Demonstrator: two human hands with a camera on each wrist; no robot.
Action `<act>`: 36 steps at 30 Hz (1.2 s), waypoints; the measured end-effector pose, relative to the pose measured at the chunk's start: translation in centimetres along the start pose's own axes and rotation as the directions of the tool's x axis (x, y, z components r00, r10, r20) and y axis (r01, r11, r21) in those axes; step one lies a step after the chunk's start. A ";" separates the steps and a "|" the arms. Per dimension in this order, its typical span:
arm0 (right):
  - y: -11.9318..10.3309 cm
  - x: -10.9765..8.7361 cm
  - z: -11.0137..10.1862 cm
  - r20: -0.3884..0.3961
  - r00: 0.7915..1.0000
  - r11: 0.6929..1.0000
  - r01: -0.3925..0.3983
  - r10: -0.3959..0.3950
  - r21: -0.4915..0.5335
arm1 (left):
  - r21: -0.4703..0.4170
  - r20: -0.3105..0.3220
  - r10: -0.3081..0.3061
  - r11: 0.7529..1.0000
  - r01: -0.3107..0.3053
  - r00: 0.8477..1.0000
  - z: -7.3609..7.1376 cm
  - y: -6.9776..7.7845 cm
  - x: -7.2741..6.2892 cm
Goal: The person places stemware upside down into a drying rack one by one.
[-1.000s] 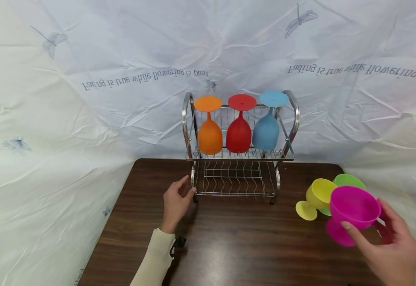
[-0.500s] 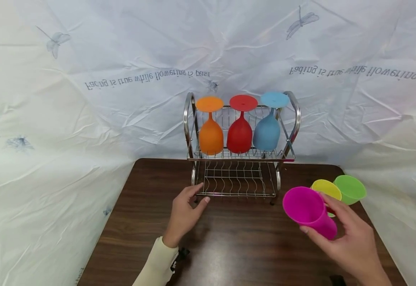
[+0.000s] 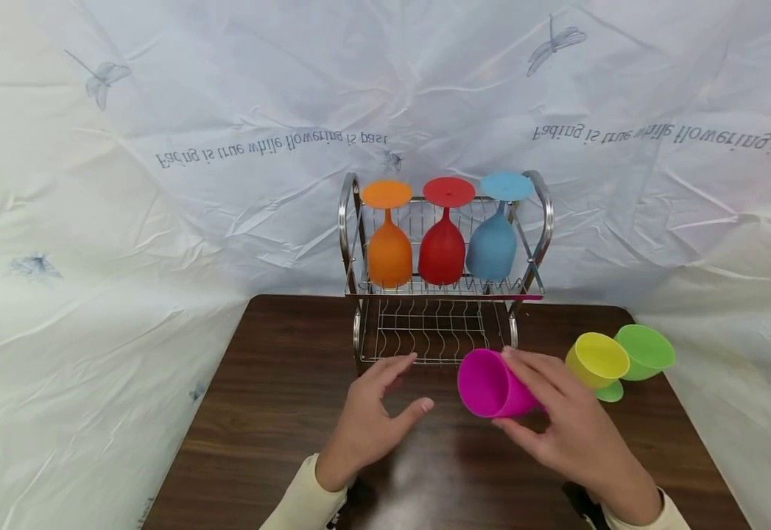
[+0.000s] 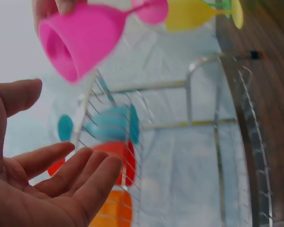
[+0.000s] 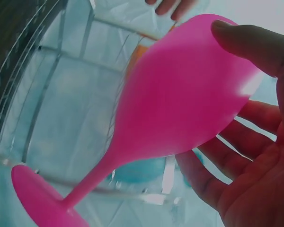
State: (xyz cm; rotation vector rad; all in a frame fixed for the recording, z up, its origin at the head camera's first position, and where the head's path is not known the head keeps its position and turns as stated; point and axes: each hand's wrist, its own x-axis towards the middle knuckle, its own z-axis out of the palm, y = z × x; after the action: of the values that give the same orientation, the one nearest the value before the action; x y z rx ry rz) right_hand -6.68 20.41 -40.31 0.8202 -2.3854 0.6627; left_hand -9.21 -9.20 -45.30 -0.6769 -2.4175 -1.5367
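Observation:
My right hand (image 3: 574,430) grips a magenta goblet (image 3: 487,384) by its bowl, thumb on one side and fingers on the other. The goblet is tilted, its mouth turned toward my left hand (image 3: 372,419). In the right wrist view the goblet's stem and round foot (image 5: 42,198) point away from the palm. My left hand holds nothing; its fingers are spread and relaxed, a short gap from the goblet's mouth. Behind both hands, a two-tier metal dish rack (image 3: 352,294) carries upside-down goblets on its upper tier: orange (image 3: 389,254), red (image 3: 442,254) and blue (image 3: 493,250).
On the dark wooden table (image 3: 266,383), a yellow goblet (image 3: 597,361) and a green goblet (image 3: 646,352) stand at the right, behind my right hand. The rack's lower tier (image 3: 431,327) shows bare wire slots. A white printed sheet (image 3: 259,221) hangs behind the table.
My right hand has carried the magenta goblet leftward from beside the yellow and green ones, turning its mouth to the left. My left hand has moved right, away from the rack's left side.

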 end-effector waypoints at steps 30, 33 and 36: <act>-4.4 2.3 3.0 0.210 0.964 0.971 0.194 -0.163 -0.139 | -0.117 0.046 0.071 0.991 -0.065 0.996 1.1 2.1 -0.8; -4.3 2.2 2.9 0.197 0.968 0.975 0.184 -0.158 -0.122 | -0.115 0.031 0.070 0.991 -0.066 0.997 1.1 2.1 -0.8; -4.1 2.1 2.8 0.167 0.972 0.980 0.180 -0.163 -0.090 | -0.123 0.003 0.077 0.990 -0.076 0.997 1.1 2.0 -0.7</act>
State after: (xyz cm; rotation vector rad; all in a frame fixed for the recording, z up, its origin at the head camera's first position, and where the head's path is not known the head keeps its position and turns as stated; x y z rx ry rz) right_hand -6.25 15.05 -39.98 1.0542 -2.4306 0.4125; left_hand -7.55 -7.74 -44.45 -0.7906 -2.2884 -1.6644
